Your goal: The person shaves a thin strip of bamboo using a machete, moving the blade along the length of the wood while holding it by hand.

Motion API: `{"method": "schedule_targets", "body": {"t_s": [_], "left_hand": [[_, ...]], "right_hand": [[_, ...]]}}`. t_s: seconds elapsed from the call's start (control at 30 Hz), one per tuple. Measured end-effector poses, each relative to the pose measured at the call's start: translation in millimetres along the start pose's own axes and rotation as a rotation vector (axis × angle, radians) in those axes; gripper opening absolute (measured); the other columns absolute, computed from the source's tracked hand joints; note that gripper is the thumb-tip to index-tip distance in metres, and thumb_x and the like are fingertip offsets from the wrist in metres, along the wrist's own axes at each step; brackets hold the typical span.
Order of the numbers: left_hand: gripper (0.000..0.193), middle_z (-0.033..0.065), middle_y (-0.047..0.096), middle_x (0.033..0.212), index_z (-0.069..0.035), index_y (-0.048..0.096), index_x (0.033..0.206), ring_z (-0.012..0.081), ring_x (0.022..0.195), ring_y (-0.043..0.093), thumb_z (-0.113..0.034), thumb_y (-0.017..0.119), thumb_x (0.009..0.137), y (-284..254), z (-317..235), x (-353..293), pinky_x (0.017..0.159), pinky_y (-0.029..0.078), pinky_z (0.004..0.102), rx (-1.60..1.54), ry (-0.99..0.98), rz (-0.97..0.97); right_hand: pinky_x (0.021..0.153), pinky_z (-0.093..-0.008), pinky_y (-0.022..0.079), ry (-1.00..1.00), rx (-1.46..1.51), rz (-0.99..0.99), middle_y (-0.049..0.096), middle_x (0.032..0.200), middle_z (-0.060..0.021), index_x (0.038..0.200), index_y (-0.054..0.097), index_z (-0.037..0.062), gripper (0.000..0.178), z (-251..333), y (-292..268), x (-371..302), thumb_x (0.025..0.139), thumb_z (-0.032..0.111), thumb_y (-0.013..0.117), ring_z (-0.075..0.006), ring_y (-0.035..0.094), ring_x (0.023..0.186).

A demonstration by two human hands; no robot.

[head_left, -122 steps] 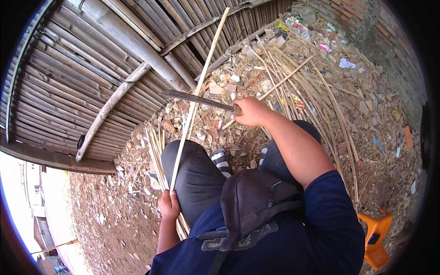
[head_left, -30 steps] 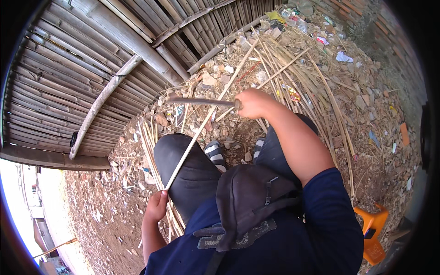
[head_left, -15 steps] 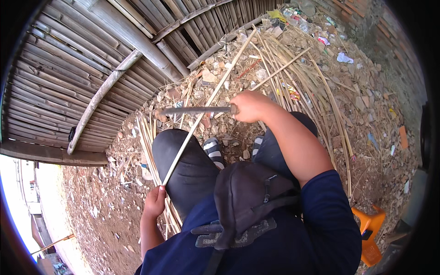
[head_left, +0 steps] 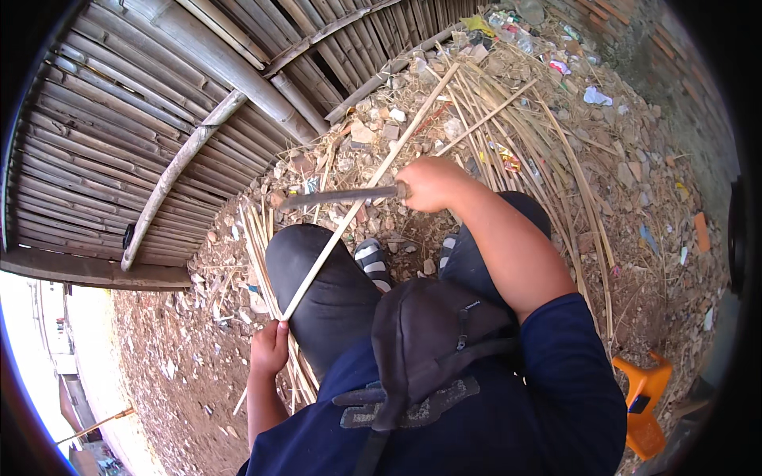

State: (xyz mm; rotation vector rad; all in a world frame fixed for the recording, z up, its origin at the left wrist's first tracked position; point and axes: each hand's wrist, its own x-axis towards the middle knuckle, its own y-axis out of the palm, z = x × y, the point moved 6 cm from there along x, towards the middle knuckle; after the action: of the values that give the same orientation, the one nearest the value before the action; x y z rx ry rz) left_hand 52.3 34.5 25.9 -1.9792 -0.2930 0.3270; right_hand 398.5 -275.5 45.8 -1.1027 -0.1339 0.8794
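Note:
My left hand [head_left: 270,349] is closed around the near end of a long pale bamboo strip [head_left: 324,262], beside my left knee. The strip slants up and away to the right, crossing above my left thigh. In my right hand [head_left: 432,184] is the handle of a long dark knife [head_left: 340,197], its blade pointing left across the strip. Blade and strip meet or overlap a little beyond my knees; whether the edge bites into the strip, I cannot tell. The right fist hides most of the handle.
Loose bamboo strips [head_left: 567,163] lie ahead on the right, and another bundle [head_left: 255,238] runs beside my left leg. A bamboo-slat wall [head_left: 151,143] rises at the left. Rubble and litter cover the ground. An orange plastic stool [head_left: 644,420] stands at the lower right.
The bamboo strip's far end has shifted slightly nearer and to the right. The knife blade has turned a little, with more of its flat side showing. Both hands stay nearly in place.

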Motion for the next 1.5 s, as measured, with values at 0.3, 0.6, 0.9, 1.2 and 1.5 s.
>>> {"method": "schedule_targets", "body": {"t_s": [0.3,0.6,0.9,1.2,1.5], "left_hand": [[0.042,0.0217,0.057,0.061,-0.003,0.052,0.074,0.0454,0.058,0.059,-0.032,0.053,0.105,2.2,-4.0,3.5,0.054,0.045,0.0516,0.065,0.103,-0.113],[0.038,0.0222,0.06,0.065,-0.004,0.055,0.081,0.046,0.061,0.061,-0.032,0.053,0.106,4.4,0.3,-2.2,0.056,0.045,0.0525,0.036,0.053,-0.065],[0.041,0.02,0.064,0.069,-0.001,0.063,0.09,0.0418,0.067,0.065,-0.037,0.053,0.106,5.2,9.0,-5.8,0.062,0.048,0.0492,-0.344,-0.312,0.338],[0.041,0.023,0.06,0.063,-0.002,0.053,0.078,0.0456,0.061,0.062,-0.032,0.051,0.107,-2.9,-37.5,-22.2,0.055,0.046,0.052,0.041,-0.01,-0.106],[0.033,0.0229,0.059,0.061,-0.004,0.053,0.08,0.0473,0.057,0.06,-0.027,0.053,0.105,6.6,-22.3,-21.7,0.051,0.044,0.0549,0.173,0.03,-0.193]], "right_hand": [[0.083,-0.0432,0.056,0.206,0.233,-0.251,0.071,0.101,-0.0142,0.106,0.071,0.0053,0.03,-75.7,-21.6,27.2,0.082,0.023,0.075,-0.0295,0.07,0.093],[0.081,-0.044,0.055,0.011,0.103,0.098,0.073,0.099,-0.0156,0.102,0.072,0.0089,0.027,-23.0,0.4,12.8,0.082,0.027,0.075,-0.0327,0.07,0.094],[0.081,-0.0472,0.055,0.017,0.05,-0.199,0.072,0.091,-0.0168,0.101,0.073,0.0094,0.027,-27.6,-17.6,4.4,0.081,0.027,0.076,-0.0365,0.07,0.093],[0.092,-0.0462,0.055,0.029,0.037,-0.125,0.073,0.111,-0.0162,0.125,0.071,0.0125,0.047,-26.4,-16.2,3.3,0.081,0.03,0.077,-0.0371,0.068,0.108],[0.078,-0.0485,0.054,-0.215,-0.061,-0.1,0.071,0.087,-0.0159,0.099,0.071,0.007,0.031,16.1,0.1,-4.9,0.079,0.03,0.079,-0.0363,0.07,0.089]]}}
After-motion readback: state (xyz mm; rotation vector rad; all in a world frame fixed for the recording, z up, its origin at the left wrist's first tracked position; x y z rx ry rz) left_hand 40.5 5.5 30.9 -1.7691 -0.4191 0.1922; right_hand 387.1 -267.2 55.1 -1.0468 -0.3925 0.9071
